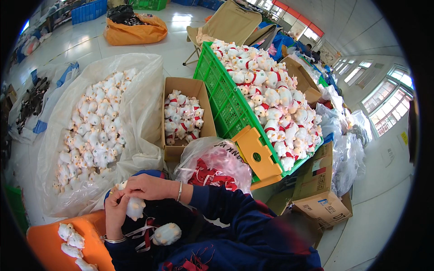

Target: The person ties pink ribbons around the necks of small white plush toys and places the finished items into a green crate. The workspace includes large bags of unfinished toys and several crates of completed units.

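The held white plush toy (135,209) is near, left of centre above the lap, with both grips pinching it: the left hand (115,211) from its left, the right hand (148,186) over its top. The fingertips overlap, so exactly what each pinches is hard to tell. If either grip loosens while the other pulls, the toy could twist or drop, since little appears to support it underneath.

Just right of it, red and white ribbons (147,239) lie loose on dark clothing (194,228), beside 1 spare toy (167,234). A shift of the knees could roll that rounded toy off, and a sleeve could drag or tangle the strips.

At near left, more toys (71,235) rest close to the edge of an orange seat (98,226); a left elbow could knock them down. At far right, the green crate (221,99) is heaped above its rim, so a bump could spill toys.
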Demonstrator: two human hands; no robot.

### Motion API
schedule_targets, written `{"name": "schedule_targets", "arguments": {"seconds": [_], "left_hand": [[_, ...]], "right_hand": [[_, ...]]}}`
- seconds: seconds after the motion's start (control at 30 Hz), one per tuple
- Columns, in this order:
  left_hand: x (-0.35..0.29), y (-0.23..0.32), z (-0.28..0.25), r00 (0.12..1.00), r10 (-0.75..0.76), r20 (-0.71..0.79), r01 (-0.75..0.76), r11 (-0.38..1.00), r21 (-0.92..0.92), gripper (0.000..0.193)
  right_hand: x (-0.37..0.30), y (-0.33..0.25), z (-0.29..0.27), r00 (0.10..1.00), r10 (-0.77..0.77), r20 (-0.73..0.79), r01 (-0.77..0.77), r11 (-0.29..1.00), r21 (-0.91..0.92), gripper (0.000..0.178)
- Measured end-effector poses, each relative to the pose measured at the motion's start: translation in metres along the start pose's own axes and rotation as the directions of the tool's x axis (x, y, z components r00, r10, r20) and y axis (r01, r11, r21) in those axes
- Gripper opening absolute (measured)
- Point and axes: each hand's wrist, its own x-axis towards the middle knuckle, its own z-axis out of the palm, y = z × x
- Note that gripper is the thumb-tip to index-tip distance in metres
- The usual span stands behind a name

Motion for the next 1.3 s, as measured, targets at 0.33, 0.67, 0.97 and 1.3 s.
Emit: {"name": "schedule_targets", "arguments": {"seconds": [0.33,0.67,0.97,1.3], "left_hand": [[0.001,0.009,-0.003,0.999,-0.034,0.021,0.034,0.999,-0.035,0.015],[0.003,0.004,-0.003,1.0,-0.006,0.026,0.006,1.0,0.016,0.014],[0.0,0.014,-0.004,1.0,-0.016,-0.024,0.018,0.995,0.096,0.013],[-0.002,0.017,0.001,0.998,-0.043,-0.036,0.044,0.999,0.019,0.011]], "right_hand": [[0.007,0.0,-0.01,0.988,-0.004,0.152,0.017,0.997,-0.08,0.01],[0.01,-0.002,-0.008,0.977,0.121,0.177,-0.074,0.965,-0.252,0.01],[0.013,-0.011,-0.006,0.984,-0.034,0.177,0.101,0.918,-0.383,0.017],[-0.003,0.001,0.011,0.977,-0.177,-0.12,0.14,0.952,-0.271,0.017]]}}
